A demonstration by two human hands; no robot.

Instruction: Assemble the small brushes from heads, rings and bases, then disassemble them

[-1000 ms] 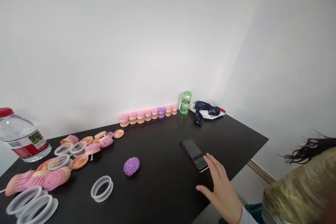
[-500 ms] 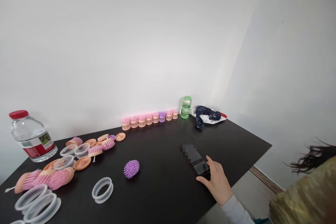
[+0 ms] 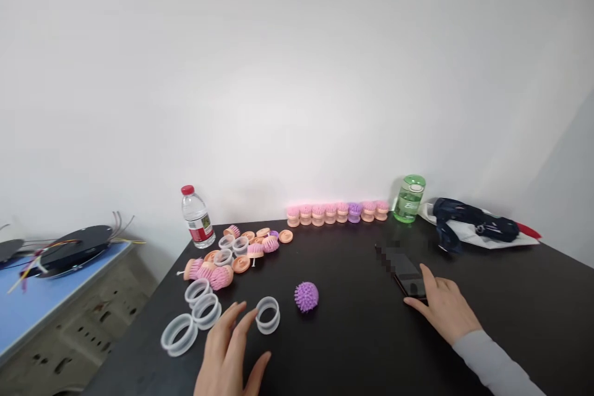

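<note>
My right hand (image 3: 448, 309) grips the near end of a black smartphone (image 3: 408, 273) lying on the table, thumb on one side and fingers on the other. With fingers apart, my left hand (image 3: 227, 349) reaches in from the bottom edge, holding nothing. Its fingertips are close to a clear plastic ring (image 3: 268, 331); whether they touch it I cannot tell. Right of that ring lies a purple bristle brush head (image 3: 307, 296). More clear rings (image 3: 179, 335) and pink-bristled brush heads (image 3: 221, 277) lie to the left, among peach round discs (image 3: 241, 264).
Finished-looking small brushes (image 3: 318, 215) stand in a row along the wall. A red-capped water bottle (image 3: 198, 219), a green bottle (image 3: 409, 199) and a dark strap bundle (image 3: 477, 221) stand or lie at the back. On the left, a blue table (image 3: 18, 309) carries black discs with wires.
The view has turned left, bringing in the blue table. My left hand has come into view near the clear ring. My right hand stays at the smartphone.
</note>
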